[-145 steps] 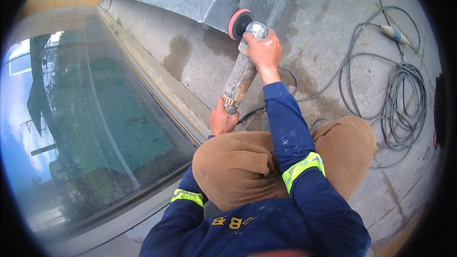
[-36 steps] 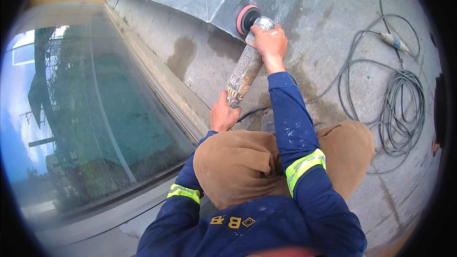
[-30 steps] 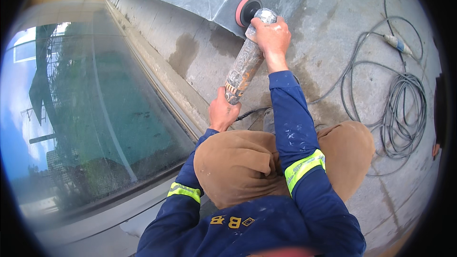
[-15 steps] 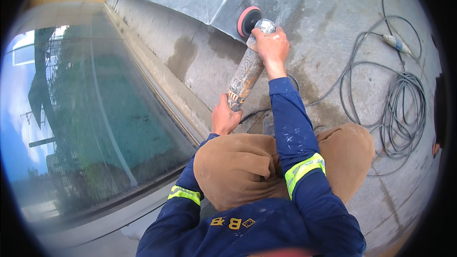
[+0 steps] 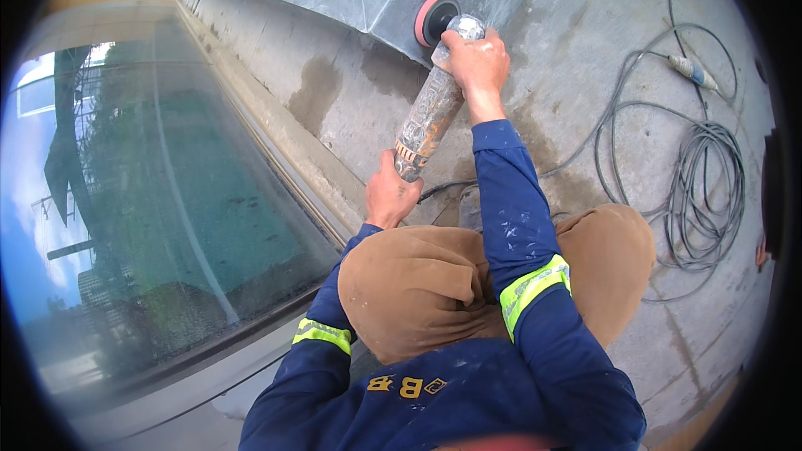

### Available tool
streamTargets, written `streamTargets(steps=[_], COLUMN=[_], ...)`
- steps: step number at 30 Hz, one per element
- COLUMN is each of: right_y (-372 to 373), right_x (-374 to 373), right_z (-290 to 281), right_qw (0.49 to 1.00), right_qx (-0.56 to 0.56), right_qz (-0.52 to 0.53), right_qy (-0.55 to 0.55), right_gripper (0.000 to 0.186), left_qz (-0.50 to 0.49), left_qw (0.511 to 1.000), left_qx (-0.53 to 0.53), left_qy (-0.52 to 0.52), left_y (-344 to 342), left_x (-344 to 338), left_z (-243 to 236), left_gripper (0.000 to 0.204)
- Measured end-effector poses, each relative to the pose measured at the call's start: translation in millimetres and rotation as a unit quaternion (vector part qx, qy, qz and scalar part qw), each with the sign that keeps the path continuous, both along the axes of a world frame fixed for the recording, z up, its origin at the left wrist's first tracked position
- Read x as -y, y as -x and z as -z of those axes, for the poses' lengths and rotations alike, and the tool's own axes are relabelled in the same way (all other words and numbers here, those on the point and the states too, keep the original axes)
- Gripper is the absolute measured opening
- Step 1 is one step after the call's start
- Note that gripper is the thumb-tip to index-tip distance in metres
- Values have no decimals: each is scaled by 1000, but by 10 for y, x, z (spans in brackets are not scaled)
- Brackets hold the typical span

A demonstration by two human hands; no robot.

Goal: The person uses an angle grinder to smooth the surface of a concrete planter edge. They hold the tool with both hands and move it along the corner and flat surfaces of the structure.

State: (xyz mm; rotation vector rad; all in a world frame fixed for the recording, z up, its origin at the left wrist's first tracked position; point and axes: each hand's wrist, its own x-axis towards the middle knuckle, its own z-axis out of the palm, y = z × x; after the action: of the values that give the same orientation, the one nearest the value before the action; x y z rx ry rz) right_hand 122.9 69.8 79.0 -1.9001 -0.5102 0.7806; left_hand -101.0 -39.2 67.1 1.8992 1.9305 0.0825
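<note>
Both my hands are closed round a dusty, paint-worn angle polisher (image 5: 428,121) that slants up and away from my knees. My right hand (image 5: 478,63) wraps the body close to its silvery head. Lower down, my left hand (image 5: 391,194) grips the rear end, where the cord comes out. A round pad (image 5: 437,19) with a pink rim and black backing sits on the polisher's head. It stands tilted at the near edge of a smooth grey slab (image 5: 393,0); whether its face touches the slab, I cannot tell.
A large glass pane (image 5: 209,175) reflecting sky and buildings lies left, edged by a pale ledge (image 5: 242,108). Dark cable (image 5: 710,192) is coiled on the concrete floor at right, near a blue-and-white connector (image 5: 693,72). Damp patches (image 5: 316,93) mark the concrete.
The polisher, with both my hands on it, has shifted slightly up in the picture. Its pad is now a little farther up along the slab's edge. My grip looks the same.
</note>
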Motion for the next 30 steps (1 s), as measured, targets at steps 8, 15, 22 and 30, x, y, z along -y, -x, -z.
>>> streamTargets(steps=[8,15,22,30], right_y=[9,71,15,40], right_x=[48,89,45,42], right_z=[-128,-91,-26,-93], right_qw=[999,999,999,998], right_qx=[-8,0,-27,-2], right_qz=[6,7,11,9], right_qy=[-43,-40,-28,-59], right_gripper=[59,58,60,57], left_qz=[3,6,24,17], left_qw=[1000,999,999,999], left_qx=[4,26,8,20], left_qy=[-17,-25,-48,-46], left_y=[24,96,62,43], left_x=[18,71,18,5], left_z=[24,95,63,14], left_gripper=[55,59,53,53])
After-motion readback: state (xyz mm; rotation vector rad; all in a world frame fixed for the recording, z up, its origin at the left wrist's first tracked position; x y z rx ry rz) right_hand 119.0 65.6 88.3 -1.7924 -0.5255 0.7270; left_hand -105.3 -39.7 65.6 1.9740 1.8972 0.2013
